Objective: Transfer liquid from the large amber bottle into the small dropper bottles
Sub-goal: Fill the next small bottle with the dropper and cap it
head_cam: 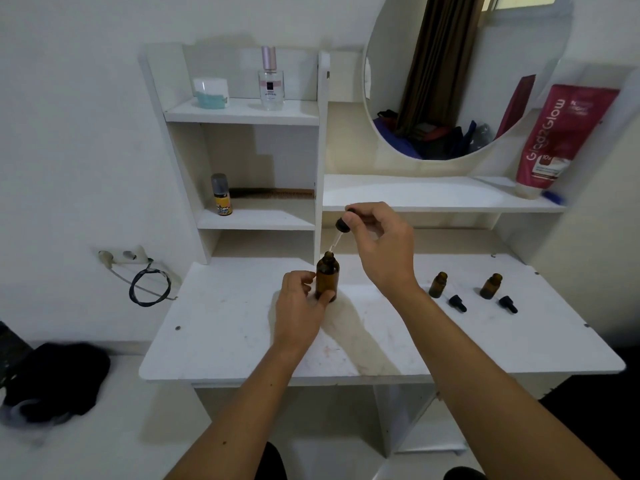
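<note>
Here the large amber bottle [327, 278], rigid, breakable glass, is steadied low on its body by the left hand [298, 311]. Above that hold, the dropper [341, 230], light and thin, is pinched at its bulb by the right hand [381, 244].

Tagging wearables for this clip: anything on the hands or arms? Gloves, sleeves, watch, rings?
Nothing worn that shows. The left hand and right hand are bare: no gloves, no rings visible. Both forearms are uncovered to the bottom edge of the picture, with no sleeves, watch or bands in view.
</note>
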A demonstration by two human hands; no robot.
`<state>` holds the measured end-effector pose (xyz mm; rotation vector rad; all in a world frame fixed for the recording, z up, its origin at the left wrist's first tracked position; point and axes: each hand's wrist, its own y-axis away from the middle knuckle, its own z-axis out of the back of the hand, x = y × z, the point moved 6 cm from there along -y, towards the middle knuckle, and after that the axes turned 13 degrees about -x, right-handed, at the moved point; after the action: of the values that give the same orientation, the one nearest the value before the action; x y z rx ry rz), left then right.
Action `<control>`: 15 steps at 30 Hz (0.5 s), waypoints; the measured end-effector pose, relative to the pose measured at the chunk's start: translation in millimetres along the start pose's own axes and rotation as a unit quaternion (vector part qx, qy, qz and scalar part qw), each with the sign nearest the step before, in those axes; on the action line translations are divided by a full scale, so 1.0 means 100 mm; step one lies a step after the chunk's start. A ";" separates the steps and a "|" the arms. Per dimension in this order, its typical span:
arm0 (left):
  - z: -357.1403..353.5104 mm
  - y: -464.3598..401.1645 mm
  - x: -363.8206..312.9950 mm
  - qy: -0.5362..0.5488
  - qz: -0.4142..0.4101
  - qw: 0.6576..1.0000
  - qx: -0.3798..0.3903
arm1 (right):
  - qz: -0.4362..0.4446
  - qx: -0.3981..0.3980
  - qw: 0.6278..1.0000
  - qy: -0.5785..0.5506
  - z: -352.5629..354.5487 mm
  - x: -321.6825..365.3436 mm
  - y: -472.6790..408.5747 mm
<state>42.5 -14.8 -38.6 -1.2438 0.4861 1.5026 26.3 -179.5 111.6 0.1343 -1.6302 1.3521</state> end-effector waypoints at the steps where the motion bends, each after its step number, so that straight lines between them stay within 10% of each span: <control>1: 0.01 0.02 -0.01 -0.004 -0.002 1.000 -0.004 | -0.005 -0.010 1.000 -0.009 0.04 0.02 -0.01; 15: -0.42 0.56 -0.33 0.044 -0.017 0.999 -0.001 | -0.005 -0.072 0.997 0.032 0.97 -0.23 -0.04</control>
<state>7.6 -83.4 -42.5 -1.3167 0.5194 1.4249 -16.9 -269.6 107.8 0.0142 -1.6642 1.2143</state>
